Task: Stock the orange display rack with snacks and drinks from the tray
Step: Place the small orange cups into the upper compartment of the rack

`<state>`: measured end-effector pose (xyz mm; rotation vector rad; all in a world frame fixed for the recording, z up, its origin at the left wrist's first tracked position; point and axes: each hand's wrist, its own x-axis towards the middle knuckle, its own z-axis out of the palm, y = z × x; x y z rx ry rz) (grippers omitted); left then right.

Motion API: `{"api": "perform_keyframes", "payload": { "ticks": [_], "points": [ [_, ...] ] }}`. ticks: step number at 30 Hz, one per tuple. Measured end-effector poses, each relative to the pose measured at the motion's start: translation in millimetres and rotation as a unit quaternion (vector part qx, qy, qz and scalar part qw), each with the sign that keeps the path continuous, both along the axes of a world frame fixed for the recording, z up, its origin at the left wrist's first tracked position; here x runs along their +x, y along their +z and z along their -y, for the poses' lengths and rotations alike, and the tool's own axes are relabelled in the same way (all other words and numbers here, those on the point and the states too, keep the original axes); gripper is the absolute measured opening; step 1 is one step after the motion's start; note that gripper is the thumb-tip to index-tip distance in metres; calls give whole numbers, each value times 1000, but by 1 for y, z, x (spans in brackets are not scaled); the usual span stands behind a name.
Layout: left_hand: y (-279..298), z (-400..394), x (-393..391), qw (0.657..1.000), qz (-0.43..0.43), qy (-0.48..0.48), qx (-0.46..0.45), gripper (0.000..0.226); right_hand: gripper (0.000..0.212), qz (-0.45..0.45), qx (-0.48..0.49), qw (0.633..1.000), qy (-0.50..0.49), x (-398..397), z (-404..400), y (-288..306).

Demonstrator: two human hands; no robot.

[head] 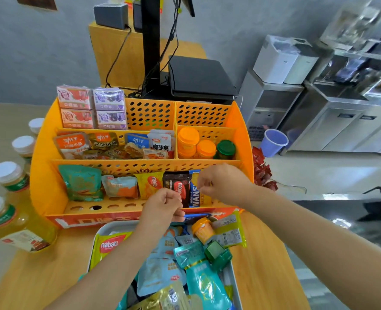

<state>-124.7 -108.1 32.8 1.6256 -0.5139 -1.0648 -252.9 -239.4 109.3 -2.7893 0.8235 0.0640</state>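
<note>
At the bench's left edge, juice bottles (13,222) flank the orange rack (42,175); both curled hands, left hand (163,205) and right hand (220,182), pinch a blue packet (195,193) above the tray (104,229).

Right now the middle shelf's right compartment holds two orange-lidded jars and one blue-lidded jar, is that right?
Not quite. The head view shows the third jar's lid is green, not blue. The right compartment of the orange rack's middle shelf holds two orange-lidded jars and one green-lidded jar.
</note>
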Motion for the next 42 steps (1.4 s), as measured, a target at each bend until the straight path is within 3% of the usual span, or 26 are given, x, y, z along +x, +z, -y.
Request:
{"api": "perform_keyframes", "payload": {
  "ticks": [2, 4, 9, 13, 16, 18, 20, 23, 25, 27, 30, 33, 35, 40, 42],
  "points": [
    [-3, -3, 0, 1000, 12, 14, -6, 8, 21, -119, 19, 991, 59, -14, -15, -19],
    [-4, -6, -1, 1000, 28, 4, -9, 8, 37, -180, -23, 975, 127, -24, -23, -38],
    [-1, -8, -5, 999, 40, -13, -23, 9, 39, -211, -156, 940, 218, -27, -29, -62],
    [1, -10, -5, 998, 43, -21, -33, 9, 36, -157, -119, 962, 189, -25, -29, -63],
    [1, -15, 0, 996, 67, -13, -51, 11, 50, -34, 80, 995, 58, -33, -22, -50],
    [2, -16, 2, 995, 88, -20, -47, 10, 52, 64, 216, 974, -19, -39, -17, -42],
    [5, -15, -1, 998, 16, -41, -44, 10, 51, 144, 295, 943, -58, -40, -15, -38],
    [11, -14, -10, 973, -200, -80, -84, 21, 51, 216, 339, 912, -79, -36, -18, -37],
    [14, -13, -14, 965, -216, -91, -120, 28, 50, 236, 334, 910, -71, -33, -20, -37],
    [18, -11, -16, 978, -153, -78, -121, 37, 49, 219, 324, 919, -57, -32, -18, -33],
    [21, -6, -13, 995, 29, -49, -88, 49, 46, 198, 319, 925, -60, -33, -5, -19],
    [22, -2, -13, 981, 168, -36, -89, 56, 32, 227, 399, 884, -92, -30, 5, 1],
    [24, 2, -16, 968, 230, -22, -98, 59, 27, 202, 394, 893, -83, -25, 7, 6],
    [24, 12, -17, 955, 273, -12, -119, 67, 32, 122, 361, 922, -75, -15, 22, 15],
    [23, 13, -17, 957, 262, -18, -124, 71, 36, 121, 288, 947, -75, -11, 38, 22]
  ]
}}
